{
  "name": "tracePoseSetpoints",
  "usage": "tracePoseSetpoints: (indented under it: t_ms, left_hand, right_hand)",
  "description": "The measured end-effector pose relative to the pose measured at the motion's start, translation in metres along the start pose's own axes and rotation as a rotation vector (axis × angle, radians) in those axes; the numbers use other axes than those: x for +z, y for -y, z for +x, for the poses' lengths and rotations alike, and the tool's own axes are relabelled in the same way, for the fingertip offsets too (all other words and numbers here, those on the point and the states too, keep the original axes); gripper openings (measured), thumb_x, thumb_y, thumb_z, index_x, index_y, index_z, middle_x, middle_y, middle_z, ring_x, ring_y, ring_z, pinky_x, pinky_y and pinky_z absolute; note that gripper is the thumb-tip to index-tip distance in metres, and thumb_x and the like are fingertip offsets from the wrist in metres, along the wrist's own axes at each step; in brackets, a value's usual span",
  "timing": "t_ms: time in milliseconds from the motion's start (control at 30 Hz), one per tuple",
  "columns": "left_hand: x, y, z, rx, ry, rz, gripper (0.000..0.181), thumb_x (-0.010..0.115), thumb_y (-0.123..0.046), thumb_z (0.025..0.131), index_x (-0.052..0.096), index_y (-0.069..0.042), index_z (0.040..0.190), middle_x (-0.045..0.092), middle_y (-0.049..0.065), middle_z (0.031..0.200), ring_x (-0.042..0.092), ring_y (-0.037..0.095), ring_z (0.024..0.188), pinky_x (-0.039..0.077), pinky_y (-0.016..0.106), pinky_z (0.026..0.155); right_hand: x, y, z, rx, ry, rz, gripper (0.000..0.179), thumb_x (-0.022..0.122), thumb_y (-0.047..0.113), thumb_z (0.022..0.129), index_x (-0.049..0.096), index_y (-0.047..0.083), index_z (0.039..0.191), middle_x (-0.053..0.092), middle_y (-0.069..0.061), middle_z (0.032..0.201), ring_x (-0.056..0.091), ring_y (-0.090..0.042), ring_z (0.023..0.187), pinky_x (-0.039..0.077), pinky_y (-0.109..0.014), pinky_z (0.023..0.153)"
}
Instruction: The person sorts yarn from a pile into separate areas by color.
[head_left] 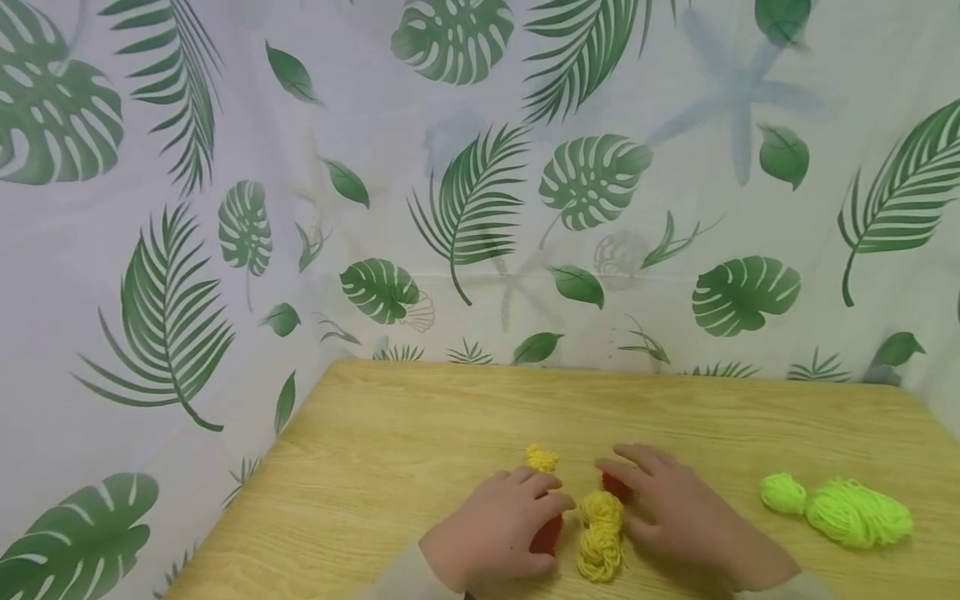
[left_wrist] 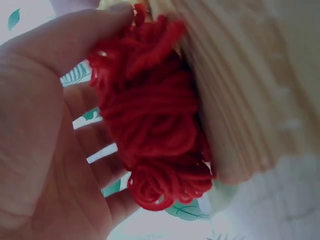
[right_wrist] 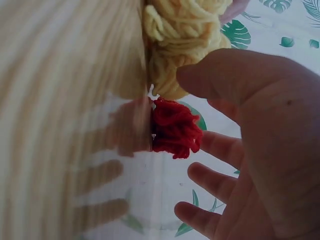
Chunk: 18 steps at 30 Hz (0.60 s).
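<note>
In the head view, my left hand (head_left: 502,521) curves round a bundle of red yarn (head_left: 547,535). The left wrist view shows this red skein (left_wrist: 155,115) with my thumb at its upper end and the fingers behind it. A twisted skein of yellow yarn (head_left: 600,536) lies between my hands. My right hand (head_left: 682,512) is spread beside it, fingers mostly straight. The thumb overlaps the yellow skein (right_wrist: 172,55) in the right wrist view, and a fingertip is right at a small red yarn piece (right_wrist: 175,129).
A small yellow yarn piece (head_left: 542,458) lies just beyond my left fingers. Over on the right are a small neon-green yarn ball (head_left: 783,493) and a larger neon-green skein (head_left: 858,512). The wooden table (head_left: 420,417) meets a leaf-patterned curtain (head_left: 480,333) at its back.
</note>
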<state>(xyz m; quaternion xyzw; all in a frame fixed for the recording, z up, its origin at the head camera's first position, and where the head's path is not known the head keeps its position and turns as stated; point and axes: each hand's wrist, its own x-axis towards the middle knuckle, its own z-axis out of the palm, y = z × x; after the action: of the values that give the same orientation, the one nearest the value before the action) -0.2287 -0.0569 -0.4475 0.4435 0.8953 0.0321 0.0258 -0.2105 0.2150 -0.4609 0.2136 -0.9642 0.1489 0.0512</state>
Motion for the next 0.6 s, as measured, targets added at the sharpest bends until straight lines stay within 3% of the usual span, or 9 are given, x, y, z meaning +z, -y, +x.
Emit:
tracePoseSetpoints:
  t_ms: [200,367,600]
  left_hand:
    - [0.0008,0.0018,-0.0056,-0.026,-0.019,0.002,0.062,0.071,-0.055,0.089,0.052,-0.034,0.144,0.048,-0.01,0.146,0.043,0.015,0.134,0.042,0.041,0.106]
    - [-0.0018,0.0041,-0.0076,-0.071,-0.06,0.025,0.068,0.073,-0.058,0.086,0.051,-0.032,0.145,0.049,-0.008,0.144,0.042,0.017,0.133,0.042,0.042,0.105]
    - [-0.006,0.007,-0.0098,-0.165,-0.042,-0.046,0.077,0.077,-0.059,0.083,0.05,-0.032,0.149,0.046,-0.004,0.149,0.043,0.021,0.135,0.043,0.045,0.105]
  right_hand:
    - [0.0023,0.0001,-0.0003,0.016,0.057,0.014,0.046,0.073,0.032,0.091,0.065,0.029,0.136,0.047,-0.004,0.151,0.045,-0.032,0.136,0.041,-0.058,0.105]
    - [0.005,-0.0046,-0.0025,0.014,0.042,0.024,0.039,0.072,0.028,0.091,0.068,0.028,0.13,0.05,-0.006,0.148,0.047,-0.032,0.134,0.041,-0.057,0.105]
    - [0.0052,-0.0084,-0.0023,-0.031,0.021,0.057,0.033,0.073,0.02,0.091,0.071,0.029,0.123,0.058,0.004,0.129,0.055,-0.024,0.121,0.047,-0.051,0.1]
